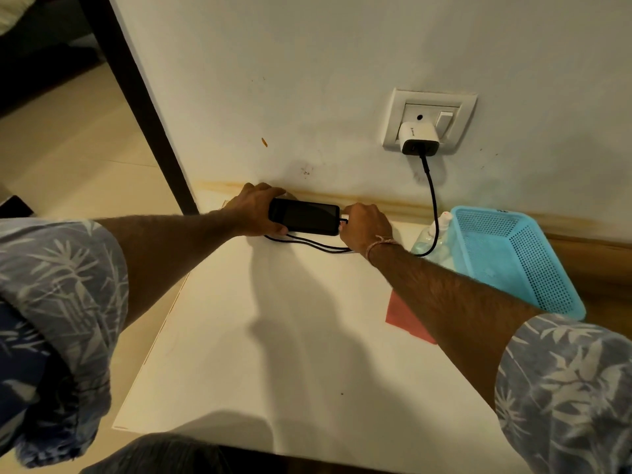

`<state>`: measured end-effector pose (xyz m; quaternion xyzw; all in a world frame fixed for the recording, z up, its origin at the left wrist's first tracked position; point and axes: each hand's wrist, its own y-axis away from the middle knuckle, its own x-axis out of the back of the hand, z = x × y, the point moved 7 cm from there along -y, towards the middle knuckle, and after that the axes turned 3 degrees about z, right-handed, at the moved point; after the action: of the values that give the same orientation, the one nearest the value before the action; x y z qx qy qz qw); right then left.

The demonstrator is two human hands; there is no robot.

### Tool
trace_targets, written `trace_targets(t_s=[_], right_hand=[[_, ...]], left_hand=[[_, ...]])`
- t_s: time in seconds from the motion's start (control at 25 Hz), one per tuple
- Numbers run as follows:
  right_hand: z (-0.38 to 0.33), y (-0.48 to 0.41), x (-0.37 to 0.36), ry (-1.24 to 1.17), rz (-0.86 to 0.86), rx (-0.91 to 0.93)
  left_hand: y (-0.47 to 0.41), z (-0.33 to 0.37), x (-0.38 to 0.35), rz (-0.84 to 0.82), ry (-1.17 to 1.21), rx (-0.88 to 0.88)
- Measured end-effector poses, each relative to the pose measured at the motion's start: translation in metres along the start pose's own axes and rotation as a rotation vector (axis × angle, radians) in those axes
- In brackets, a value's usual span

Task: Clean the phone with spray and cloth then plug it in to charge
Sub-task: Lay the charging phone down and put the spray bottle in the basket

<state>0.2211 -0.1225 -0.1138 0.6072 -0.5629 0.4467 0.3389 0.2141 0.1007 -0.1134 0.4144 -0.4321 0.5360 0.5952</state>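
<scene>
A black phone (304, 217) lies screen up at the far edge of the white table (273, 354), close to the wall. My left hand (254, 210) grips its left end. My right hand (364, 227) pinches the plug of the black charging cable (433, 200) at the phone's right end. The cable runs up to a white charger (419, 138) seated in the wall socket (431, 119), and slack loops lie under the phone. A clear spray bottle (436, 241) stands just right of my right wrist. A red cloth (407, 319) lies flat, partly under my right forearm.
A light blue perforated basket (513, 261) sits at the table's right edge beside the bottle. A dark door frame (143, 107) runs diagonally at the left, with pale floor beyond. A wooden strip runs along the wall base.
</scene>
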Motion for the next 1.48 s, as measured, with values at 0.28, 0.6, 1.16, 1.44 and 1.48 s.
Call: trace_targets(t_s=[0.28,0.6,1.16,1.44,1.48], right_hand=[[-0.014,0.047,0.026,-0.081,0.084,0.151],[0.006,0.133,0.065,-0.337,0.19,0.1],[0.099,0.13,0.079,-0.47,0.29,-0.395],[0.104,0.103,0.069,-0.512,0.238,-0.358],[0.104,0.102,0.068,-0.531,0.242,-0.355]], left_hand=[[0.016,0.002,0.006,0.034,-0.03,0.037],[0.045,0.025,0.009,0.131,-0.05,0.022],[0.115,0.228,-0.063,-0.208,0.532,-0.085],[0.099,0.252,-0.074,-0.314,0.728,0.1],[0.097,0.25,-0.075,-0.315,0.753,0.117]])
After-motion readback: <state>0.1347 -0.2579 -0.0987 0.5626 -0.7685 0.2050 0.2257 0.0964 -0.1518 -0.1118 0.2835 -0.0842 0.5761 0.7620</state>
